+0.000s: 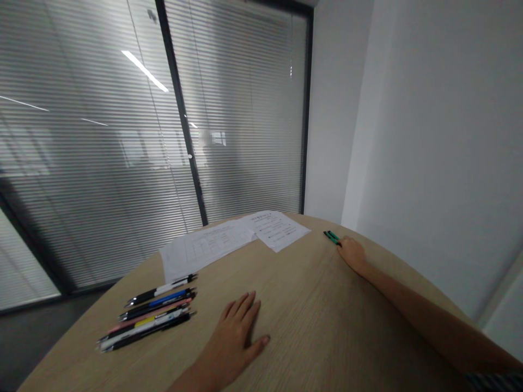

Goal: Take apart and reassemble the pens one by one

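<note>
My left hand (232,337) lies palm down on the wooden table, fingers stretched out and thumb apart, holding nothing. To its left several pens (149,313) lie side by side in a loose row, with black, white, blue, pink and yellow barrels. My right hand (352,253) reaches far across to the table's right side. Its fingers are closed at the near end of a slim green-and-black item (332,237), which sticks out beyond them. The item is too small to name, and the hand covers its near end.
Printed paper sheets (281,231) lie near the round table's (294,305) far edge, overlapping one another. Behind the table stand glass panels with blinds (245,109) and dark frames. A white wall (433,136) rises on the right.
</note>
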### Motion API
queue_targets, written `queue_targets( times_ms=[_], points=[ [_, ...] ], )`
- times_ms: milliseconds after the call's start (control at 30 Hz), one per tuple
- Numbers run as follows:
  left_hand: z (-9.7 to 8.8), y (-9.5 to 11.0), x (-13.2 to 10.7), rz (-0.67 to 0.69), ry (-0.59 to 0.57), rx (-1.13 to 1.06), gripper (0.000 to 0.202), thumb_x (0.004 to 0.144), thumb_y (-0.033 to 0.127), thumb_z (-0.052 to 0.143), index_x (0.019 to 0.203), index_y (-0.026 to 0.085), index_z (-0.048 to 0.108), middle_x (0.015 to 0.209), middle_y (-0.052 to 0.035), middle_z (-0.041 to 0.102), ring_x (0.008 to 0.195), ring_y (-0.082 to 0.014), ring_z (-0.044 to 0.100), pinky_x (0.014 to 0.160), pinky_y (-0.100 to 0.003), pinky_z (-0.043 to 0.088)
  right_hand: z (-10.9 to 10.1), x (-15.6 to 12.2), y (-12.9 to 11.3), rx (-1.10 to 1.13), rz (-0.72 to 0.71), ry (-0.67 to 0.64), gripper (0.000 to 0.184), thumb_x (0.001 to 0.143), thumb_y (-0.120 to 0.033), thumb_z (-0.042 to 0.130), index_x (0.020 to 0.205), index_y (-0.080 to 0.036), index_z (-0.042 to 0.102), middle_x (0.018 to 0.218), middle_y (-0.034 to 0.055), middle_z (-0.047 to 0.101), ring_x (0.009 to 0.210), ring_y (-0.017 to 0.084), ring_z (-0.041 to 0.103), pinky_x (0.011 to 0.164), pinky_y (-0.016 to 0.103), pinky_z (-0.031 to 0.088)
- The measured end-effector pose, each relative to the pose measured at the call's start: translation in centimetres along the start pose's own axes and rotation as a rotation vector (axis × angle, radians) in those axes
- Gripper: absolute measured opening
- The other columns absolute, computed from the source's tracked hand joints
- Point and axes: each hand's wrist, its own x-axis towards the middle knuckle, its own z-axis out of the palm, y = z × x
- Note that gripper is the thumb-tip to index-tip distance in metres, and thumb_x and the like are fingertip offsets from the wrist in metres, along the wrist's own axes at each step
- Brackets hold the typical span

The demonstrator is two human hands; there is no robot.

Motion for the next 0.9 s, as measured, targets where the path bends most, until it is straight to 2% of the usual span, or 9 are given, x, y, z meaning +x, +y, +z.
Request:
queue_targets(
  times_ms=[200, 433, 667, 900],
  points=[
    [0.2, -0.2, 0.0, 0.007, 0.047, -0.002, 0.060, 0.077, 0.055, 0.035, 0.124, 0.017, 0.039, 0.132, -0.0107, 0.033, 0.119, -0.0267, 0.032, 0.096, -0.044, 0.029, 0.2, 0.1, 0.3, -0.013, 0.008, 0.040, 0.022, 0.079, -0.019, 0.042, 0.087, -0.013, 0.061, 0.091, 0.0118, 0.059, 0.088, 0.022, 0.053, 0.070, 0.028, 0.039],
    [-0.1, 0.0, -0.1, 0.007, 0.034, -0.016, 0.058, 0.078, 0.053, 0.036, 0.125, 0.019, 0.038, 0.133, -0.0105, 0.033, 0.119, -0.0263, 0.033, 0.096, -0.045, 0.028, 0.0, -0.2, 0.3, -0.018, 0.007, 0.068, 0.021, 0.079, -0.019, 0.043, 0.087, -0.013, 0.061, 0.090, 0.0110, 0.058, 0.088, 0.022, 0.052, 0.068, 0.027, 0.038],
    [0.7, -0.4, -0.1, 0.014, 0.063, 0.008, 0.060, 0.078, 0.055, 0.034, 0.125, 0.018, 0.037, 0.133, -0.0098, 0.033, 0.120, -0.0256, 0.030, 0.097, -0.044, 0.027, -0.1, -0.2, 0.2, -0.006, 0.021, 0.071, 0.020, 0.078, -0.023, 0.046, 0.088, -0.014, 0.061, 0.088, 0.0098, 0.056, 0.088, 0.022, 0.051, 0.067, 0.027, 0.038],
    [-0.5, 0.3, -0.1, -0.011, -0.016, -0.041, 0.063, 0.077, 0.055, 0.035, 0.126, 0.016, 0.036, 0.134, -0.0118, 0.030, 0.121, -0.0266, 0.028, 0.098, -0.046, 0.025, -0.3, -0.5, -0.1, 0.006, 0.000, 0.086, 0.021, 0.076, -0.022, 0.045, 0.090, -0.015, 0.060, 0.089, 0.0093, 0.055, 0.088, 0.021, 0.051, 0.067, 0.027, 0.038]
  ],
)
